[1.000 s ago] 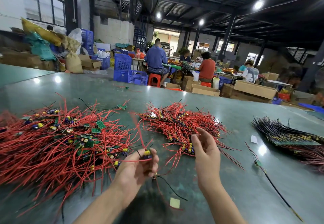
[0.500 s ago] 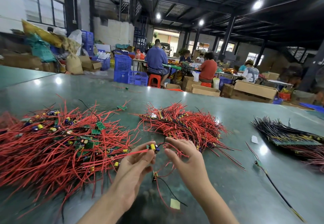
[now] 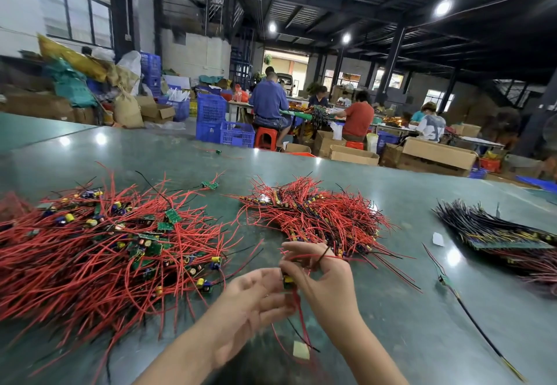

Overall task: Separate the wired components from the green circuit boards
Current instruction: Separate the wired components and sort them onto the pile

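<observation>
Both hands meet above the near middle of the table (image 3: 391,209). Right hand (image 3: 324,276): thumb and forefinger pinch a small wired part (image 3: 287,280) with a yellow cap; a red wire and a dark wire loop over its raised fingers. Left hand (image 3: 251,300): motion-blurred, fingertips at the same part. Whether the left hand grips the part or only touches it cannot be told.

Layout of the work surface:
- Left pile (image 3: 99,252): loose red wires mixed with small green circuit boards (image 3: 172,215) and yellow-capped parts. It spreads from the left edge of the view to just beside the left hand.
- Middle pile (image 3: 316,218): red-wired parts, lying directly behind the right hand, with its near fringe touching the fingers.
- Right pile (image 3: 494,230): dark wires on long green strips, well apart from the hands, near the right edge of the view.
- Single wired board (image 3: 446,280): lies alone between the right hand and the right pile, its dark lead trailing toward the near right corner.
- Yellow scrap (image 3: 300,350): flat on the table below the hands, between the forearms.

Bare tabletop shows between the middle pile and the right pile, and along the far edge behind all piles.
</observation>
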{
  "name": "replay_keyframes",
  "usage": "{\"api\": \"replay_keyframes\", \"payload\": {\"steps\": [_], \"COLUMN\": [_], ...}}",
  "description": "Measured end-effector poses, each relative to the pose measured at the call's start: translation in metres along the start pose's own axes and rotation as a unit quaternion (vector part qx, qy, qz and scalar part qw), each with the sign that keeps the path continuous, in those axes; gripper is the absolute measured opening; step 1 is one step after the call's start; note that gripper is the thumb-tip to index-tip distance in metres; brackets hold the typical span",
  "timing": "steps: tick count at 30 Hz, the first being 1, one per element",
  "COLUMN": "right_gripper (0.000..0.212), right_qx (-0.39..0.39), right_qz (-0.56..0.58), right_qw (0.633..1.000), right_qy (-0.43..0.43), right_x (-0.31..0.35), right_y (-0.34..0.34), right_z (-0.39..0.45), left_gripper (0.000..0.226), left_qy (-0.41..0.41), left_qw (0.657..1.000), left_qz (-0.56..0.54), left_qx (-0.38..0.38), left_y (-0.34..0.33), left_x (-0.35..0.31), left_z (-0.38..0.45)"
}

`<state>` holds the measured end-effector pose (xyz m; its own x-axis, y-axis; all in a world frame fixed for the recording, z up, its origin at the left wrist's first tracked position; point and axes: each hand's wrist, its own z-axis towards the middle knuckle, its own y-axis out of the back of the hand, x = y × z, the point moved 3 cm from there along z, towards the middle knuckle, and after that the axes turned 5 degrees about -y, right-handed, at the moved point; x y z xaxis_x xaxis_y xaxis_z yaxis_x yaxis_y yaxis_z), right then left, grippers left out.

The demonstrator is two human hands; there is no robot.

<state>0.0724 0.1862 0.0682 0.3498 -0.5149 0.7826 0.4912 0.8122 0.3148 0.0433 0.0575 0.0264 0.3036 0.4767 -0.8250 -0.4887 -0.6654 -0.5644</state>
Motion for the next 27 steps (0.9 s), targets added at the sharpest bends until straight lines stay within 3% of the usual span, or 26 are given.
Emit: {"api": "replay_keyframes", "payload": {"steps": [7, 11, 14, 20, 23, 27], "right_gripper": [0.032, 0.022, 0.014, 0.019, 0.022, 0.005], "right_qx": [-0.004, 0.040, 0.047, 0.055, 0.063, 0.100], "right_qz": [0.010, 0.197, 0.233, 0.198, 0.215, 0.227], "right_qw": [1.000, 0.965, 0.948, 0.962, 0.958, 0.955], "right_qy": [-0.017, -0.166, -0.211, -0.179, -0.182, -0.162], "right_x": [0.003, 0.000, -0.004, 0.000, -0.002, 0.000], "right_y": [-0.002, -0.001, 0.002, 0.000, -0.003, -0.005], "right_z": [-0.002, -0.001, 0.002, 0.001, 0.000, -0.001], "left_gripper": [0.023, 0.016, 0.018, 0.020, 0.025, 0.027], "left_qy": [-0.009, 0.003, 0.017, 0.025, -0.005, -0.048], "left_qw": [1.000, 1.000, 0.999, 0.996, 0.991, 0.983], "left_qz": [0.022, -0.007, 0.020, 0.089, 0.135, 0.179], "left_qx": [0.007, 0.024, 0.047, -0.006, 0.006, 0.011], "left_y": [-0.002, -0.005, -0.008, -0.007, -0.009, -0.008], "left_x": [0.001, -0.003, -0.006, -0.010, -0.020, -0.030], "left_z": [0.000, -0.002, -0.005, -0.004, -0.006, -0.009]}}
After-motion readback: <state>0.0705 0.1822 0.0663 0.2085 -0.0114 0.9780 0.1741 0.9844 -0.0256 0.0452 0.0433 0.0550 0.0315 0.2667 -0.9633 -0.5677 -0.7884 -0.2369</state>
